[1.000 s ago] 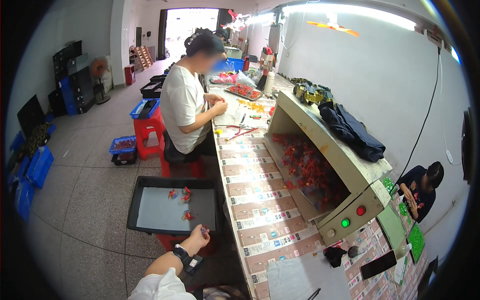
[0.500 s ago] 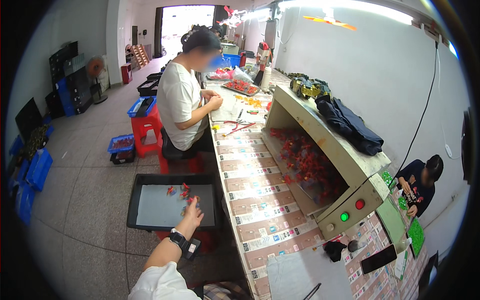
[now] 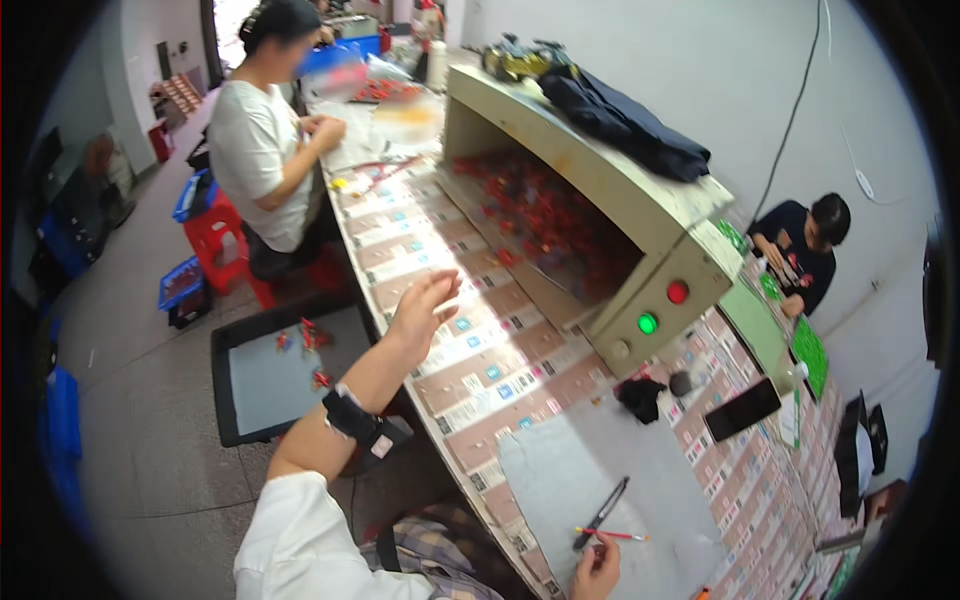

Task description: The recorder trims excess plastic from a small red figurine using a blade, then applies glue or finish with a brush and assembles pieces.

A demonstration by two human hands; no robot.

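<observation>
My left hand [image 3: 425, 310] is raised over the table's left edge, fingers stretched out and slightly apart, with nothing visible in it. A dark strap with a small box is round that wrist. Below and left of it, a black tray [image 3: 228, 400] lined with grey sheet bears several small red pieces [image 3: 312, 335]. At the lower edge my right hand [image 3: 597, 568], partly cut off, has its fingertips closed at a thin red stick [image 3: 620, 536]. The stick crosses dark tweezers [image 3: 603, 512] lying on a grey sheet [image 3: 555, 470].
An open-fronted beige box [image 3: 600, 160] heaped with red parts [image 3: 550, 215] stands on the table, dark cloth [image 3: 625, 120] on top. A phone [image 3: 742, 410] and black cloth [image 3: 640, 398] lie to the right. One co-worker [image 3: 265, 160] sits far left, another [image 3: 800, 255] at right.
My left hand has left the tray and risen to the right over the table; pieces remain in the tray. My right hand has come into view at the bottom. The view has swung right and down.
</observation>
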